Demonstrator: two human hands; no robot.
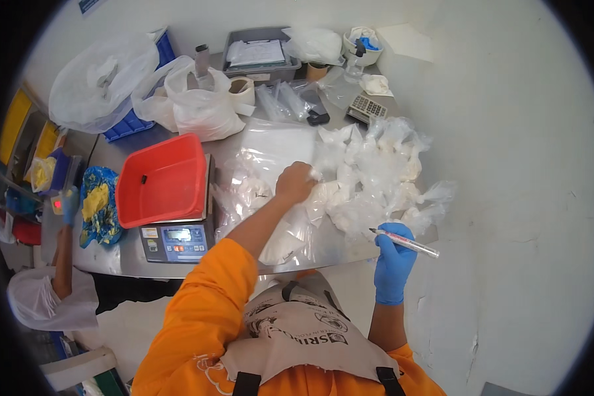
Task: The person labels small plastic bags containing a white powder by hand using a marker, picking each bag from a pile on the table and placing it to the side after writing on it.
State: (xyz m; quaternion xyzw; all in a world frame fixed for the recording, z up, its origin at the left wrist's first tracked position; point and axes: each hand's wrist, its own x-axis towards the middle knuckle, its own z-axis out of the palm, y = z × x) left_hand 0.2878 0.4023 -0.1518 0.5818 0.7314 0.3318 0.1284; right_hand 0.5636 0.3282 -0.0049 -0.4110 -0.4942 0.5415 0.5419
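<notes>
My right hand (394, 267), in a blue glove, holds a marker pen (416, 245) with its dark tip uncapped and pointing left. The pen is just off the table's right front edge. My left hand (295, 182) is bare and closed at the top of a clear plastic bag of white powder (319, 202); its fingertips are partly hidden. Many similar knotted powder bags (376, 163) are heaped to the right of it. Nearer me, left of the heap, lie a bag with black handwriting (280, 247) and another marked bag (255, 192).
A red tray (163, 183) sits on a digital scale (178, 242). Behind are flat plastic sheets (277, 143), a calculator (367, 108), a tape roll (241, 90), a white carrier bag (203, 109) and a grey bin (262, 49). At left, a co-worker's gloved hand (70, 205) is near yellow material (95, 202).
</notes>
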